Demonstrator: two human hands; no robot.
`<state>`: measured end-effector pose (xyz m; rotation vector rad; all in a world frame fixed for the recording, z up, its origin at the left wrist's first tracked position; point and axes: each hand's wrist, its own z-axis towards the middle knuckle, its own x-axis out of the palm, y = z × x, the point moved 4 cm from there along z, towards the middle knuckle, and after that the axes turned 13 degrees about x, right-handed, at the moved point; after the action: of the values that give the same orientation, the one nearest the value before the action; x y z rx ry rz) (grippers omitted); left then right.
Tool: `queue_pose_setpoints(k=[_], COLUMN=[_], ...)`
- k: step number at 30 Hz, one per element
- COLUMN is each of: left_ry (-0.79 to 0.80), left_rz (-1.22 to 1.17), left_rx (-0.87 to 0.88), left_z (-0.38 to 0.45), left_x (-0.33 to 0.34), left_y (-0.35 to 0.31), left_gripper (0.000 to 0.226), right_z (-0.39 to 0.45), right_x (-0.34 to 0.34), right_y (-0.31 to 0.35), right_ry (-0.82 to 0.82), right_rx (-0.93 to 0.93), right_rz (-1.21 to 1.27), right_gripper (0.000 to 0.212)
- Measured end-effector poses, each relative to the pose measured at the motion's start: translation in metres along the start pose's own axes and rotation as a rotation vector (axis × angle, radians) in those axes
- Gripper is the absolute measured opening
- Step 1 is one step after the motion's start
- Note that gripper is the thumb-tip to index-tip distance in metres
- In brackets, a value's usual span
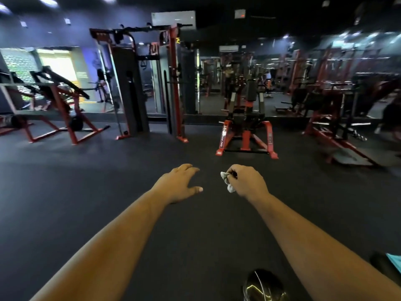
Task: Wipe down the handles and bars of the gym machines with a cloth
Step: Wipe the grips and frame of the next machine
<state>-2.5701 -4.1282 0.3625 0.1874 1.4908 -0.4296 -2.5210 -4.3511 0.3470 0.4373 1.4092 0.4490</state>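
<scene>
Since nothing's being touched by the cloth (227, 181) right now, I'd call this the walk-up between machines, not actual wiping. My right hand (247, 182) has its fingers curled round the little grey-white rag, bunched up with a corner hanging below the fist. My left hand (181, 184) is empty, fingers loosely spread, thumb sticking out toward the cloth. Both hover over bare dark floor (86, 192).

Using the red plate-loaded machine (246, 127) straight ahead as my reference: the cloth sits on the near side of it, well apart, nowhere close to any bar. The cable tower (152, 83) stands to the left of that machine, a leg press (54, 105) further left again.

Next move, I reckon: close the gap to the red machine, find its handles (too dim to pick out from here), and open the rag out a bit so it wraps the grip.
</scene>
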Motion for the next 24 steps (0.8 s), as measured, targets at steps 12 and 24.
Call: queue_pose_setpoints(k=[12,24], left_ry=[0.067,0.039], left_rz=[0.011,-0.007], left_rx=[0.053,0.072], left_z=[0.271,0.524], left_x=[0.037,0.037], left_y=[0.131,0.277], left_gripper=[0.080,0.080], right_z=[0.287,0.577], right_x=[0.062,0.107], right_y=[-0.028,-0.001], right_ry=[-0.017,-0.016], right_rx=[0.105,0.107], right_rz=[0.102,0.014], right_gripper=[0.010,0.011])
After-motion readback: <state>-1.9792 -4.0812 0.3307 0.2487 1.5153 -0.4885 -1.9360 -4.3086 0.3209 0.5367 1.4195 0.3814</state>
